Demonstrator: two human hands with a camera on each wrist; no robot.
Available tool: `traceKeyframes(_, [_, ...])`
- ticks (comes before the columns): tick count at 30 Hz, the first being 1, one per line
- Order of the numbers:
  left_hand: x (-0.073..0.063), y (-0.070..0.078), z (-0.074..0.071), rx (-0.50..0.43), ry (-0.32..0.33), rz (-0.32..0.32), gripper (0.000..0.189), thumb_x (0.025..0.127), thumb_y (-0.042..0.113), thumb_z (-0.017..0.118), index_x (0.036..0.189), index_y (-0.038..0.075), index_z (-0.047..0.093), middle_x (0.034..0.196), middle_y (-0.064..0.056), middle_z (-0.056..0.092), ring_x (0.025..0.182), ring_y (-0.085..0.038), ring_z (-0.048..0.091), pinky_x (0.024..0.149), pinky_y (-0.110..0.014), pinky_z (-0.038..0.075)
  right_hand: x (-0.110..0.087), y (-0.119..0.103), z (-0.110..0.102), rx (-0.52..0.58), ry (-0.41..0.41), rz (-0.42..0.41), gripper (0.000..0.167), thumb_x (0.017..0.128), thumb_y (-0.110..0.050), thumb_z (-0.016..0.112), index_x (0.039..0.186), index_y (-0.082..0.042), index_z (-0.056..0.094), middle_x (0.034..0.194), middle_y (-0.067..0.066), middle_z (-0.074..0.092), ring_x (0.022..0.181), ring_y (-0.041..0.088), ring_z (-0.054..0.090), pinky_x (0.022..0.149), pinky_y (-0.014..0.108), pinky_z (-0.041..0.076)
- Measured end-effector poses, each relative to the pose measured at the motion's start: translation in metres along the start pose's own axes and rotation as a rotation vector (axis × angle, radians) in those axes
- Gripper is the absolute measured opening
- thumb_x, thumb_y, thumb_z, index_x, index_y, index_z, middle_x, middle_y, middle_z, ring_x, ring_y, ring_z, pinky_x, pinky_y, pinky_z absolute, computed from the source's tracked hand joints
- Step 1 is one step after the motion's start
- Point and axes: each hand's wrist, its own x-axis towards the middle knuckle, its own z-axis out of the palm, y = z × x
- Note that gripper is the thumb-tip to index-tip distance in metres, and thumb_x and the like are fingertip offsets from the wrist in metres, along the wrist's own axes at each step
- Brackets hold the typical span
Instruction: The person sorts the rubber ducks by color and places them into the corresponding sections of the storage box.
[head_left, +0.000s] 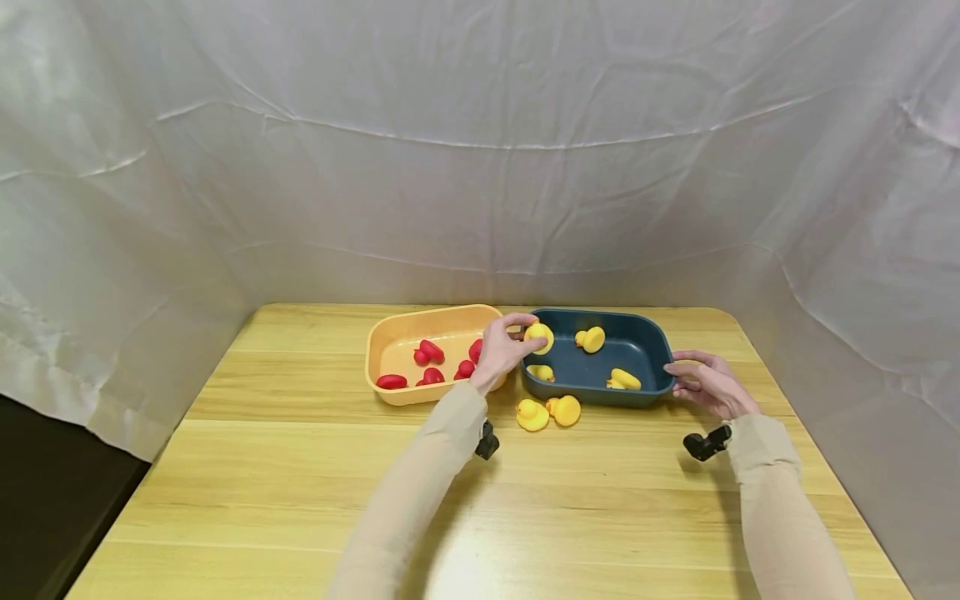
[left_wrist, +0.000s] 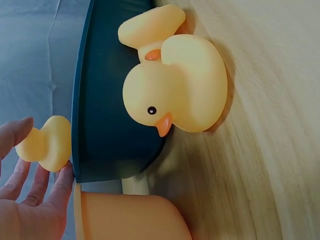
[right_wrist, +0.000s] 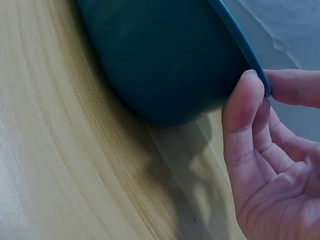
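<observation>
My left hand (head_left: 498, 351) holds a yellow rubber duck (head_left: 538, 339) between thumb and fingers, over the left end of a dark blue bin (head_left: 592, 394). In the left wrist view the held duck (left_wrist: 54, 144) is right beside the bin's rim. Inside the bin lie several yellow ducks, one of them a tipped duck (head_left: 625, 379) near the front wall. At the bin's right end my right hand (head_left: 708, 383) pinches the rim, thumb outside, as the right wrist view shows on the bin wall (right_wrist: 165, 65). Two ducks (head_left: 532, 415) rest on the table before the bin.
An orange bin (head_left: 405, 397) with several red pieces (head_left: 431, 352) stands left of the blue bin, close against it. Both stand toward the back of the wooden table (head_left: 300, 483). A pale sheet (head_left: 480, 200) hangs behind and at the sides.
</observation>
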Motion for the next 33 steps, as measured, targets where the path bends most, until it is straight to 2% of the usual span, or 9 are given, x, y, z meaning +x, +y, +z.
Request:
traceKeyframes(7, [0.002, 0.001, 0.004, 0.016, 0.015, -0.022, 0.039, 0.083, 0.007, 0.081, 0.12, 0.003, 0.07, 0.129, -0.015, 0.066, 0.108, -0.038, 0.069, 0.088, -0.033, 0.063, 0.0, 0.0, 0.0, 0.013, -0.006, 0.0, 0.024, 0.098, -0.007, 0.064, 0.118, -0.011, 0.052, 0.077, -0.001, 0.069, 0.059, 0.01, 0.066, 0.06, 0.021, 0.061])
traceKeyframes(13, [0.002, 0.002, 0.003, 0.012, -0.003, -0.019, 0.04, 0.086, 0.009, 0.079, 0.125, 0.004, 0.068, 0.134, -0.016, 0.064, 0.12, -0.04, 0.064, 0.102, -0.043, 0.057, 0.0, 0.001, -0.001, 0.005, 0.001, 0.009, 0.027, 0.097, -0.008, 0.065, 0.12, -0.011, 0.05, 0.077, -0.001, 0.069, 0.059, 0.01, 0.067, 0.061, 0.021, 0.062])
traceKeyframes(16, [-0.001, 0.002, 0.0, -0.012, -0.016, -0.007, 0.041, 0.088, 0.01, 0.078, 0.127, 0.003, 0.066, 0.136, -0.018, 0.062, 0.126, -0.039, 0.06, 0.11, -0.046, 0.052, 0.001, 0.002, -0.001, -0.002, 0.003, 0.011, 0.028, 0.097, -0.009, 0.065, 0.121, -0.011, 0.05, 0.077, -0.001, 0.069, 0.059, 0.01, 0.067, 0.061, 0.021, 0.062])
traceKeyframes(21, [-0.014, 0.003, -0.011, -0.022, -0.038, 0.031, 0.039, 0.088, 0.009, 0.076, 0.125, 0.001, 0.066, 0.132, -0.02, 0.065, 0.125, -0.036, 0.061, 0.113, -0.046, 0.049, 0.001, 0.001, -0.001, 0.002, -0.004, 0.002, 0.027, 0.097, -0.009, 0.065, 0.12, -0.011, 0.051, 0.077, -0.001, 0.069, 0.059, 0.01, 0.066, 0.061, 0.021, 0.061])
traceKeyframes(23, [-0.022, 0.002, -0.016, -0.02, -0.076, 0.052, 0.038, 0.09, 0.009, 0.074, 0.126, 0.0, 0.065, 0.13, -0.021, 0.066, 0.124, -0.035, 0.062, 0.113, -0.044, 0.049, 0.001, 0.001, -0.001, 0.001, -0.007, -0.004, 0.026, 0.097, -0.009, 0.065, 0.119, -0.011, 0.051, 0.077, -0.001, 0.069, 0.059, 0.01, 0.066, 0.061, 0.021, 0.061])
traceKeyframes(26, [-0.038, -0.001, -0.025, 0.006, -0.183, 0.08, 0.037, 0.092, 0.009, 0.072, 0.127, -0.003, 0.064, 0.13, -0.023, 0.066, 0.124, -0.035, 0.062, 0.112, -0.041, 0.05, 0.001, 0.001, -0.001, -0.001, -0.01, -0.004, 0.025, 0.097, -0.01, 0.065, 0.118, -0.013, 0.052, 0.078, -0.001, 0.068, 0.059, 0.009, 0.066, 0.061, 0.021, 0.061])
traceKeyframes(30, [-0.059, -0.011, -0.037, 0.118, -0.34, 0.107, 0.038, 0.095, 0.009, 0.069, 0.13, -0.002, 0.063, 0.131, -0.019, 0.066, 0.126, -0.032, 0.062, 0.114, -0.04, 0.049, 0.002, 0.002, -0.002, -0.003, -0.017, -0.007, 0.024, 0.098, -0.01, 0.065, 0.117, -0.014, 0.052, 0.079, -0.001, 0.068, 0.06, 0.01, 0.066, 0.062, 0.021, 0.061])
traceKeyframes(33, [-0.07, -0.02, -0.043, 0.211, -0.408, 0.114, 0.04, 0.096, 0.012, 0.068, 0.134, 0.0, 0.062, 0.135, -0.015, 0.066, 0.129, -0.029, 0.06, 0.116, -0.04, 0.047, 0.003, 0.003, -0.002, 0.008, -0.024, -0.01, 0.024, 0.098, -0.009, 0.064, 0.118, -0.014, 0.051, 0.081, -0.001, 0.07, 0.061, 0.01, 0.066, 0.062, 0.021, 0.061])
